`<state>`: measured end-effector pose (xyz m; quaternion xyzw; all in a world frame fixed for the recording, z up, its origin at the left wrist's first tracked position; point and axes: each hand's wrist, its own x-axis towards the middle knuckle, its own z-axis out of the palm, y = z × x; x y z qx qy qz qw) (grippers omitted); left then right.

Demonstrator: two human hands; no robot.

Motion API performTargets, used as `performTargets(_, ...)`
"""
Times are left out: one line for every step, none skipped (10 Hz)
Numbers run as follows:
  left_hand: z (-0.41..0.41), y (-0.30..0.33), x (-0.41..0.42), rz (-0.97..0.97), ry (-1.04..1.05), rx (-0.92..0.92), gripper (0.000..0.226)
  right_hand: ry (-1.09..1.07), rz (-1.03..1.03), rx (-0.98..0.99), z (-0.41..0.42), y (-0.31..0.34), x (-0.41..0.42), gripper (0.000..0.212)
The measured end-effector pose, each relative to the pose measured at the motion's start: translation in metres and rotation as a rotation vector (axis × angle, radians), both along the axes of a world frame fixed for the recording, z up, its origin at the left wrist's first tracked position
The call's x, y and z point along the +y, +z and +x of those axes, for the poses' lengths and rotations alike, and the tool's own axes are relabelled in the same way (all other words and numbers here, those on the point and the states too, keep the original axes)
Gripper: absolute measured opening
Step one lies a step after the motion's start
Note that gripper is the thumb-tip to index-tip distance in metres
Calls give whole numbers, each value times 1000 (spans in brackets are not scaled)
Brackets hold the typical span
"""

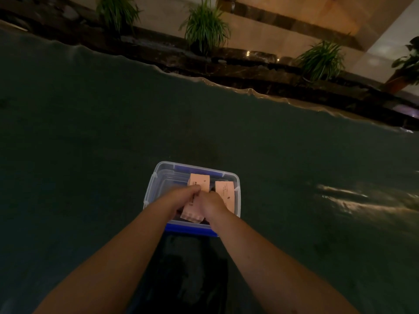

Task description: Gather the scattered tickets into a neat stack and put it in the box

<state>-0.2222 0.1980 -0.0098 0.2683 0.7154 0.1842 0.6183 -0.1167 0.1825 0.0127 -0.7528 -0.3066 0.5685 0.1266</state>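
Note:
A clear plastic box (156,177) with blue trim stands on the dark floor in front of me. Both my hands are inside it. My left hand (184,197) and my right hand (212,205) are closed together on a pale pink stack of tickets (192,211), whose lower edge shows between my wrists. Another pink ticket (199,181) sticks up behind my left hand. A third ticket (226,193) lies to the right, beside my right hand. The box's near right wall is hidden by my right forearm.
The dark green floor (90,143) spreads all around the box. A dark object (188,275) lies just in front of the box between my forearms. A black stone ledge (238,71) with potted plants (205,28) runs along the back.

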Motion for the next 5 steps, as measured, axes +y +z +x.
performTargets(-1,4,0,2,-14,32,23,47,36,-54,-2,0,-2,20)
performTargets(0,9,-1,8,-11,23,22,75,54,-55,0,7,-5,15)
performTargets(-4,15,-7,26,-30,-4,24,106,68,-32,6,22,-11,13)
performTargets(-4,25,-9,52,-73,13,22,132,97,-18,17,36,-18,9)
performTargets(-3,49,-17,194,-176,205,17,135,188,43,44,59,-31,16)
